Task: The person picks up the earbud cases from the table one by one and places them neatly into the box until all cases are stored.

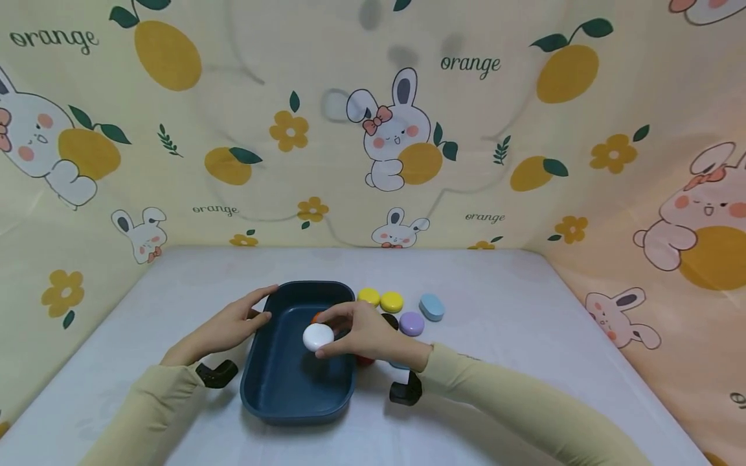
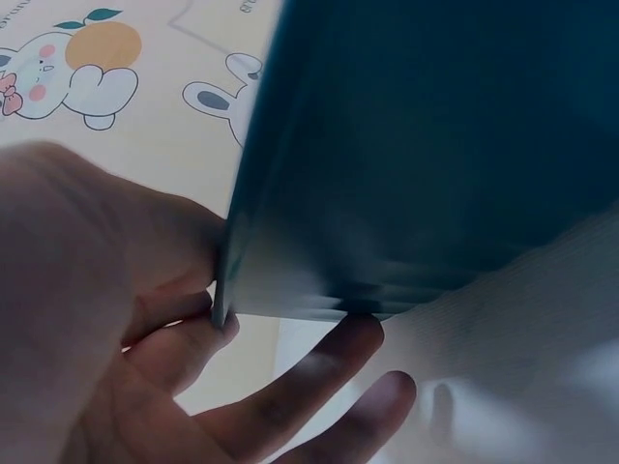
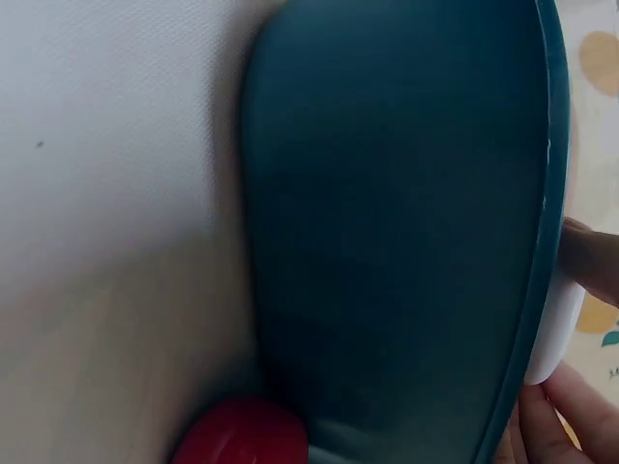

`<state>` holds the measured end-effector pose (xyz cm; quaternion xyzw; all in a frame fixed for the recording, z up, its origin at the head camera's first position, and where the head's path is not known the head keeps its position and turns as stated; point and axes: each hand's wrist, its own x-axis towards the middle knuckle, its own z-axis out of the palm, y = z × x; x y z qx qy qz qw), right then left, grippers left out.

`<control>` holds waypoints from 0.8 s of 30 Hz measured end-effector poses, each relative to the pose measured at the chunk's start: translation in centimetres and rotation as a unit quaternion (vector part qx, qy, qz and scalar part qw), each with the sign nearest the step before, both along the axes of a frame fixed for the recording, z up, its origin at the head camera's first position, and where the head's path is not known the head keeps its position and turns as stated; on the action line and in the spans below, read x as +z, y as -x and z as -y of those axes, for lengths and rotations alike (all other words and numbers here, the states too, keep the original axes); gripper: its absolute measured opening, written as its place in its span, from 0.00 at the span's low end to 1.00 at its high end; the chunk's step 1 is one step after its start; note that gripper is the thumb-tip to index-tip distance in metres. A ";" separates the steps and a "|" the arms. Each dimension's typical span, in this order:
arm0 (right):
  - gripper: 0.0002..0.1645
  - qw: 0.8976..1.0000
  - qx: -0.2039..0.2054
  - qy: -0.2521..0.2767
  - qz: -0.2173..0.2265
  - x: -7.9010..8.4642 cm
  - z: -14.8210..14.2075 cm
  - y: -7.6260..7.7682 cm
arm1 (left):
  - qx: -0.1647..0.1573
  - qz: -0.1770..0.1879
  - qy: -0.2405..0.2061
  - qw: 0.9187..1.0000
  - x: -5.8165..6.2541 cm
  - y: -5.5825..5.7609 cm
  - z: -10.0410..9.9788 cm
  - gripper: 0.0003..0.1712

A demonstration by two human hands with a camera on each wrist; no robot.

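Observation:
A deep blue rectangular tray (image 1: 280,395) with rounded corners stands on the table. At its left rim my left hand (image 1: 229,323) holds on, thumb over the edge and fingers along the outer wall (image 2: 387,193). My right hand (image 1: 373,333) is above the tray's right side. Between its thumb and fingers it pinches a glossy white round disc (image 1: 318,337), which shows edge-on beyond the rim in the right wrist view. Behind those fingers an orange piece (image 1: 316,318) peeks out, mostly hidden; whether it lies in the tray I cannot tell.
Right of the tray lie two yellow discs (image 1: 392,301), a purple disc (image 1: 412,323), a light blue oval piece (image 1: 432,307) and a partly covered black one (image 1: 389,320). A red piece (image 3: 242,435) sits against the tray's outer wall. A printed cloth (image 1: 262,123) hangs behind the table.

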<state>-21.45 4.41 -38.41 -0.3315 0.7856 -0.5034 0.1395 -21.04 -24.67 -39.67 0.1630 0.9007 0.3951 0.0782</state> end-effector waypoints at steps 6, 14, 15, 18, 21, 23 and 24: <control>0.31 0.999 0.005 0.013 0.029 0.0 0.0 -0.1 | -0.006 -0.001 -0.003 1.000 0.4 -0.2 -0.1 0.33; 0.30 0.997 -0.030 0.052 0.043 0.5 -1.7 0.2 | -0.009 -0.003 -0.009 1.000 0.6 -0.4 -0.1 0.32; 0.29 0.997 -0.037 0.056 0.040 0.5 -2.0 0.3 | -0.009 -0.004 -0.010 1.000 0.6 -0.4 -0.1 0.32; 0.29 0.996 -0.052 0.063 0.033 0.6 -3.1 0.5 | -0.008 -0.003 -0.012 1.000 0.6 -0.5 -0.2 0.33; 0.29 0.995 -0.068 0.062 0.031 0.6 -4.4 0.8 | -0.007 -0.002 -0.013 1.000 0.6 -0.5 -0.2 0.33; 0.28 0.994 -0.083 0.058 0.031 0.5 -5.4 1.1 | -0.007 -0.004 -0.014 1.000 0.6 -0.5 -0.2 0.33; 0.28 0.993 -0.093 0.056 0.034 0.4 -6.0 1.2 | -0.008 -0.004 -0.014 1.000 0.6 -0.5 -0.2 0.33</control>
